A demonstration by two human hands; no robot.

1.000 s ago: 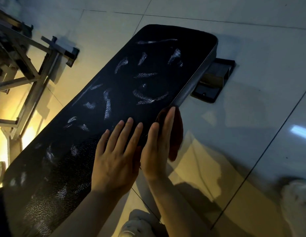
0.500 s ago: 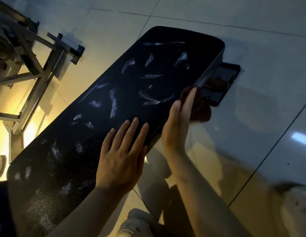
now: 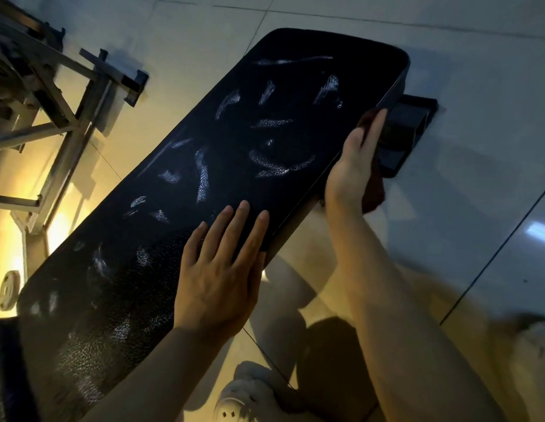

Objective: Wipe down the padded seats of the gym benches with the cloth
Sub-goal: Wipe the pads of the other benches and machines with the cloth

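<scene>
Long black padded bench seat running diagonally from lower left to upper right across a glossy tiled floor; textured upholstery streaked with pale, shiny smears scattered over its upper half and near its lower end.

Left hand lying flat, palm down, on the seat near its right edge; fingers straight and slightly spread, pointing up the pad, gripping nothing.

Right hand set against the right side edge of the seat, farther up the pad than the left; fingers straight and close together, pressing a dark reddish-brown cloth against that side wall; cloth showing past the fingertips above and hanging out below the palm; thumb hidden, so impossible to tell whether pinching the fabric.

Just beyond the right hand, at the far right of the pad, a black bench foot resting on the tiles, partly tucked under the seat.

At the upper left, a grey metal equipment frame of angled tubes, well apart from the hands; warm yellow light pooled on the floor beneath it; a small round pale disc at the left edge beside the seat's lower end.

At the bottom, between the two forearms, a white shoe on the floor; blurred pale shape at the lower right corner, too indistinct to identify.
</scene>
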